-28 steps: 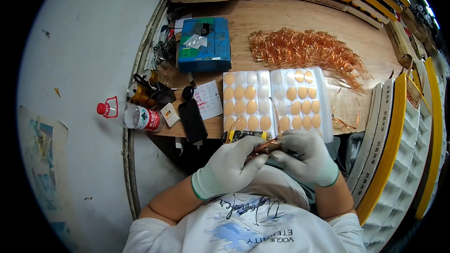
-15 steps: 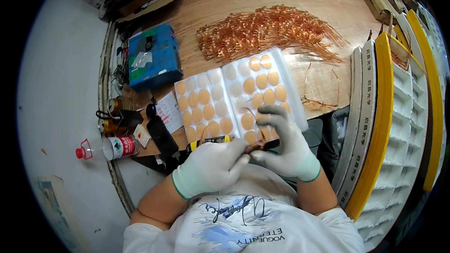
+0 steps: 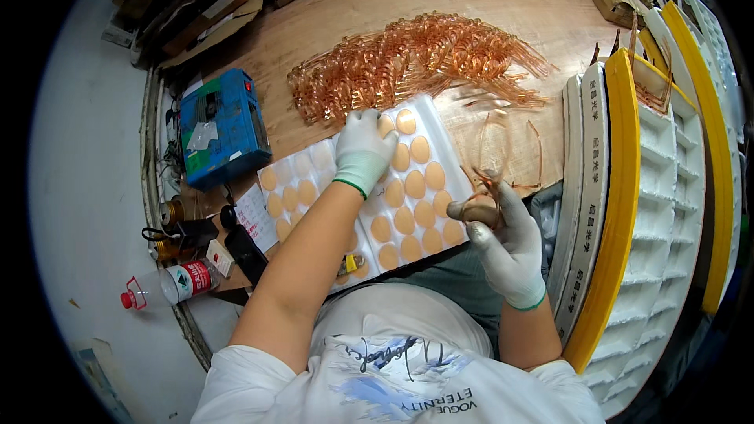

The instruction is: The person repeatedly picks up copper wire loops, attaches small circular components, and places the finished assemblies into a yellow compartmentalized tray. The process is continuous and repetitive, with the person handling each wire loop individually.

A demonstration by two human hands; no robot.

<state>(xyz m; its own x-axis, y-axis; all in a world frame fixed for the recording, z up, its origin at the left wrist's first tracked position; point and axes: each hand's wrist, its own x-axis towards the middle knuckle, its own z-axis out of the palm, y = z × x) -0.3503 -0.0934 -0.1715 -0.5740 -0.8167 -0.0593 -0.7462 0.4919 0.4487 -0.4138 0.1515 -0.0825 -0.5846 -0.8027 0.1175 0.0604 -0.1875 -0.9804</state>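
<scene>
My right hand (image 3: 509,247), in a white glove with a green cuff, holds an eyeglass frame (image 3: 481,206) with copper-coloured temples, pinched between thumb and fingers beside the white sheet. My left hand (image 3: 364,151), gloved the same way, is stretched to the far part of the white sheet (image 3: 437,145). Its fingers are curled down next to a tan oval lens (image 3: 385,125), and whatever they grip is hidden. Rows of tan oval lenses fill the right page, with fewer on the left one. A yellow-and-black tool (image 3: 350,265) lies at the sheet's near edge, partly behind my left forearm.
A heap of copper-coloured eyeglass frames (image 3: 416,63) lies beyond the sheet, and one frame (image 3: 536,149) to its right. At left stand a blue box (image 3: 224,129), a black phone-like object (image 3: 246,255) and a bottle (image 3: 184,281). White compartment trays (image 3: 660,212) rise at right.
My hands have parted. The left moved from the near edge up to the far part of the sheet. The right moved rightward, carrying the eyeglass frame.
</scene>
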